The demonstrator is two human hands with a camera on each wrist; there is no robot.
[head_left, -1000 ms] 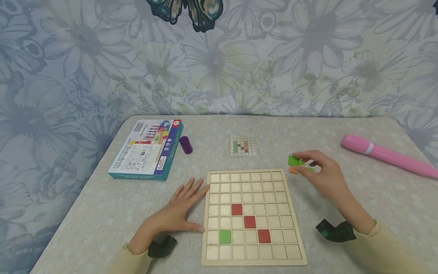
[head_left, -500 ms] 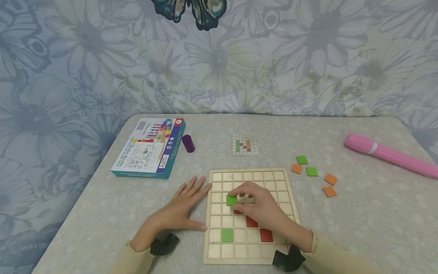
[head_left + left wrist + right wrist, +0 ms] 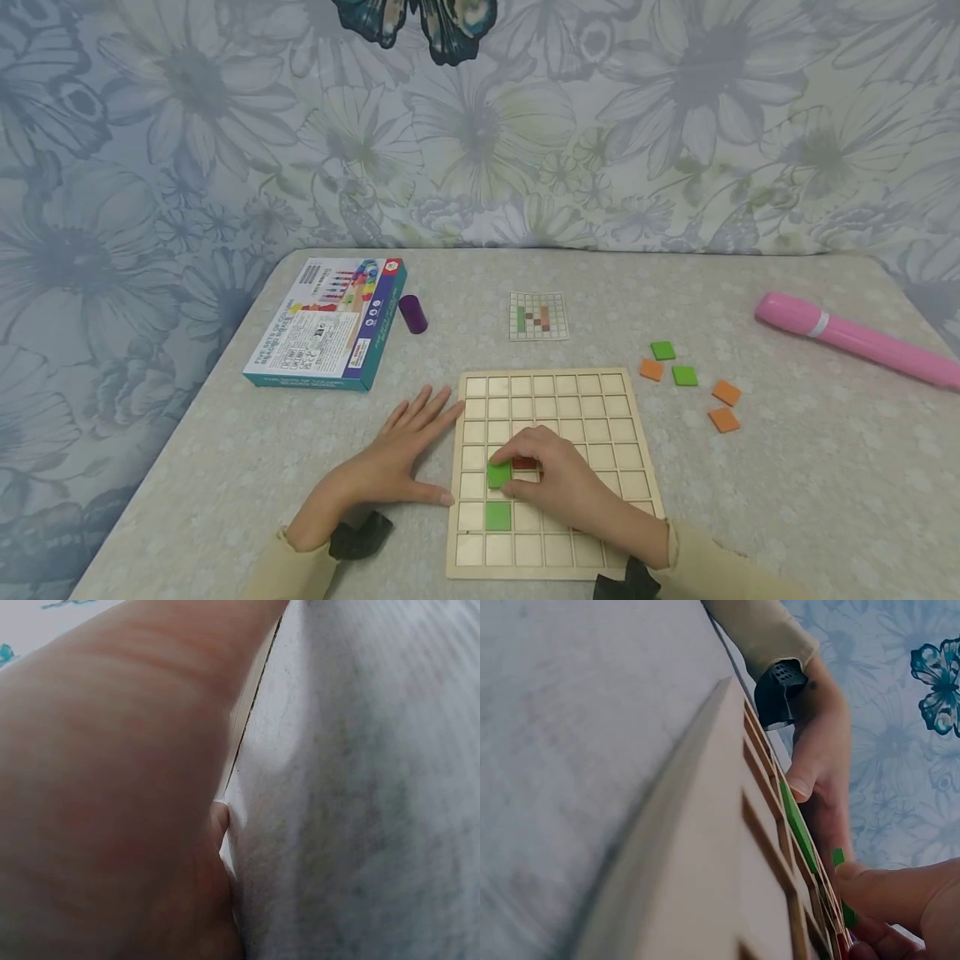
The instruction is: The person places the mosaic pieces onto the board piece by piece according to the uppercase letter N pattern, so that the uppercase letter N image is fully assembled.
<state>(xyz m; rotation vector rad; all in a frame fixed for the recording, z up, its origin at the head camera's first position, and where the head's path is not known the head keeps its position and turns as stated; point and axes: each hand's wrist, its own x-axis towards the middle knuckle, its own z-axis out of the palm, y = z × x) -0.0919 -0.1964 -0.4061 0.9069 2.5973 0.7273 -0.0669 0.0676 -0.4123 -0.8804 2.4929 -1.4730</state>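
A wooden grid board (image 3: pixel 471 565) lies flat on the table. My right hand (image 3: pixel 558 477) pinches a green square tile (image 3: pixel 498 476) between thumb and fingers, just over a cell in the second column. In the right wrist view that green tile (image 3: pixel 838 856) stands on edge, tilted against the board. One cell nearer me, another green tile (image 3: pixel 498 516) sits in the grid. A red tile (image 3: pixel 524 463) shows partly under my right hand, which hides the other red ones. My left hand (image 3: pixel 390 458) lies with straight, spread fingers, thumb and fingertip touching the board's left edge.
Loose green tiles (image 3: pixel 685 376) and orange tiles (image 3: pixel 724 419) lie right of the board. Behind it is a small pattern card (image 3: pixel 539 317). A flat box (image 3: pixel 322 325) and a purple cylinder (image 3: pixel 412 314) stand at left, a pink wand-shaped object (image 3: pixel 855 337) at right.
My right hand has taken a green tile from the loose ones on the right, carried it left over the board, then moved it slightly nearer me. The left hand stays at the board's edge.
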